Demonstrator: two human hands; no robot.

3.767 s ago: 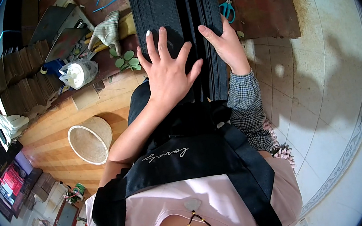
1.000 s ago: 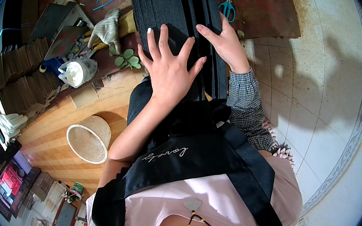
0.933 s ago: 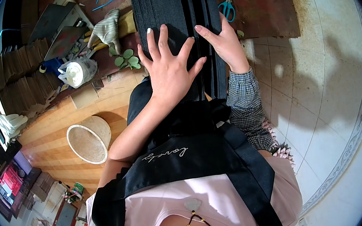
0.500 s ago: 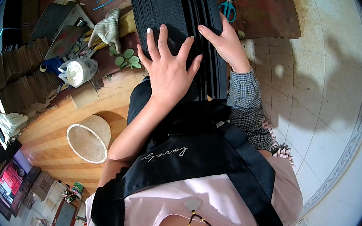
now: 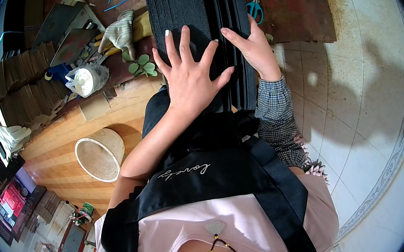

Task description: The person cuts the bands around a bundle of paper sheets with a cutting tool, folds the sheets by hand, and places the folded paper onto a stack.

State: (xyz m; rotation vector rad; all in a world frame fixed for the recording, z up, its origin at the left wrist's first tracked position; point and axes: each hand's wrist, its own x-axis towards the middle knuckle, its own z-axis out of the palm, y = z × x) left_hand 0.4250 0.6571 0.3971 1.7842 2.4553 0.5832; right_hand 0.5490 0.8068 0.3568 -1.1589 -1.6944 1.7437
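A long stack of black, woven-looking strips (image 5: 175, 8) lies lengthwise in front of me and reaches to my lap. Its kind I cannot make out. My left hand (image 5: 190, 79) rests flat on its top face, fingers spread, thumb pointing right near the gaps between layers. At the right edge, my right hand (image 5: 256, 51) grips several black strips (image 5: 240, 71), thumb on top. Its other fingers are mostly hidden behind the edge. Just beyond that hand lie scissors with teal handles (image 5: 255, 9).
A dark red-brown tabletop (image 5: 293, 9) carries the stack. To the left are a work glove (image 5: 121, 32), green leaves (image 5: 142, 66), a plastic-wrapped white container (image 5: 86, 80) and brown stacked pieces (image 5: 31, 91). A pale bucket (image 5: 97, 156) stands on the floor.
My right hand has shifted slightly right with the outer strips, and the gaps between layers look wider. My left thumb has spread further to the right.
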